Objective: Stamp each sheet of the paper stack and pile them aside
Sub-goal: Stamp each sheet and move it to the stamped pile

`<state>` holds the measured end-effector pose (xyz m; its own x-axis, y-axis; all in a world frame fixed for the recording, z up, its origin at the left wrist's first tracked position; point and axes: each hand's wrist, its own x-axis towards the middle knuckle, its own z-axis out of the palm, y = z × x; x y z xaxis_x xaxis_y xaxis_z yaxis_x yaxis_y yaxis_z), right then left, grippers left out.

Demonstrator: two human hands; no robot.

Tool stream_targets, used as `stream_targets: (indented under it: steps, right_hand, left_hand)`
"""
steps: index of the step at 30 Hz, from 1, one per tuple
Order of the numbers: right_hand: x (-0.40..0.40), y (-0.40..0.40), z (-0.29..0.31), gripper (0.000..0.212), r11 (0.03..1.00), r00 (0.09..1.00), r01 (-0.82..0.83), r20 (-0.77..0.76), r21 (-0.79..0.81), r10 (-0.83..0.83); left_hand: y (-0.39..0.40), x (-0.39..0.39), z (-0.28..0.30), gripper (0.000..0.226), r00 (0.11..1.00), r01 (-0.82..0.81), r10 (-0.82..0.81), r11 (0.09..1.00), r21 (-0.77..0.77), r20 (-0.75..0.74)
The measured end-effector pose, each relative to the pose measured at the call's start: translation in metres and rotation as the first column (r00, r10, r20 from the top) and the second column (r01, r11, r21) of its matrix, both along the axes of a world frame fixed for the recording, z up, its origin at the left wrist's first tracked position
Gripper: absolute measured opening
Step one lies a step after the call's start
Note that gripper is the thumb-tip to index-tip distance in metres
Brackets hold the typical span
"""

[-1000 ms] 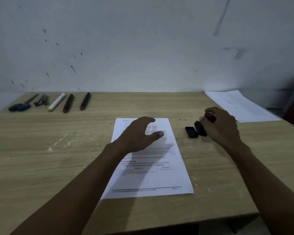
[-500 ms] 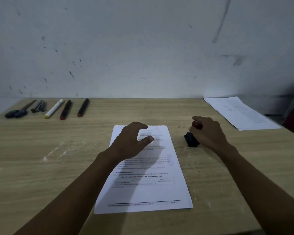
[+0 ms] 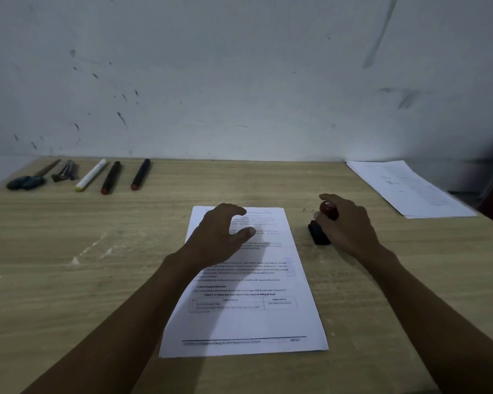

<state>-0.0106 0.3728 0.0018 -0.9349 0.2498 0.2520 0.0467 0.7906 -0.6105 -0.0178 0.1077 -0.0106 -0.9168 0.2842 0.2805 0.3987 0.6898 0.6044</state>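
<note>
— Where's the paper stack (image 3: pixel 249 282)?
— Mid-table (image 3: pixel 69 280), toward the front edge. The left hand (image 3: pixel 219 237) is over its top, fingers loosely spread.
— And the stamp (image 3: pixel 328 210)?
— Just right of the stack, gripped by the right hand (image 3: pixel 350 226), upon a black ink pad (image 3: pixel 318 235).
— Stamped sheets?
— A pile (image 3: pixel 407 189) at the back right corner.

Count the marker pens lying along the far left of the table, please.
3: a white marker, then a black marker with red tip, then another black marker rightmost. Other tools lie further left.
</note>
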Motion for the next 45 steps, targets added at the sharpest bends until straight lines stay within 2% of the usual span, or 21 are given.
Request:
stream_targets:
  steps: [7,10,17,19,21,23,25,29,32,34,39,43,45]
  right_hand:
    - [0.007,-0.007,-0.008,0.05,1.0,1.0,-0.01,-0.015,-0.001,0.01]
    - [0.008,-0.008,-0.012,0.054,0.999,0.999,0.036,-0.02,0.002,-0.036]
    - [0.015,-0.011,-0.011,0.087,0.993,0.993,0.109,-0.037,-0.053,-0.111]
    - [0.024,-0.016,-0.011,0.081,0.976,0.972,0.213,-0.088,-0.051,-0.217]
    - [0.035,-0.022,-0.015,0.058,0.956,0.947,0.287,-0.132,-0.055,-0.292]
    - [0.047,-0.029,-0.021,0.037,0.961,0.955,0.272,-0.106,-0.051,-0.276]
    - [0.057,-0.037,-0.027,0.026,0.977,0.977,0.21,-0.041,-0.044,-0.211]
    - [0.073,-0.056,-0.031,0.033,0.997,0.997,0.062,0.049,0.055,-0.065]
    - [0.08,-0.07,-0.033,0.044,0.994,0.998,0.04,0.046,0.097,-0.045]
    - [0.083,-0.076,-0.032,0.043,0.998,0.996,0.062,0.056,0.032,-0.064]
    - [0.079,-0.076,-0.022,0.031,0.949,0.99,0.123,0.109,-0.292,-0.095]
    - [0.077,-0.072,-0.02,0.019,0.911,0.994,0.095,0.087,-0.401,-0.066]
    - [0.079,-0.07,-0.019,0.016,0.885,0.997,0.065,0.068,-0.461,-0.038]
  left_hand:
    - [-0.004,0.0,-0.007,0.048,1.0,-0.016,0.016,1.0,0.006,-0.005]
    - [-0.006,0.001,-0.009,0.048,1.0,-0.013,0.013,1.0,0.014,-0.005]
    - [-0.014,0.002,-0.012,0.047,0.999,-0.031,0.031,0.999,0.02,-0.021]
    - [-0.015,0.003,-0.013,0.047,0.999,-0.039,0.04,0.999,0.018,-0.032]
    - [-0.018,0.004,-0.015,0.047,0.997,-0.061,0.061,0.998,0.012,-0.043]
    - [-0.022,0.005,-0.019,0.047,0.994,-0.095,0.095,0.995,0.011,-0.061]
    - [-0.028,0.007,-0.025,0.049,0.989,-0.133,0.132,0.991,-0.008,-0.071]
    - [-0.041,0.016,-0.036,0.056,0.981,-0.182,0.174,0.978,-0.101,-0.086]
    - [-0.044,0.021,-0.037,0.057,0.978,-0.188,0.176,0.977,-0.104,-0.112]
    - [-0.044,0.024,-0.039,0.053,0.976,-0.19,0.172,0.971,-0.142,-0.133]
    - [-0.045,0.028,-0.043,0.048,0.97,-0.203,0.181,0.97,-0.133,-0.16]
    - [-0.045,0.028,-0.043,0.049,0.969,-0.201,0.184,0.975,-0.092,-0.167]
    - [-0.045,0.029,-0.042,0.053,0.969,-0.204,0.2,0.979,-0.012,-0.145]
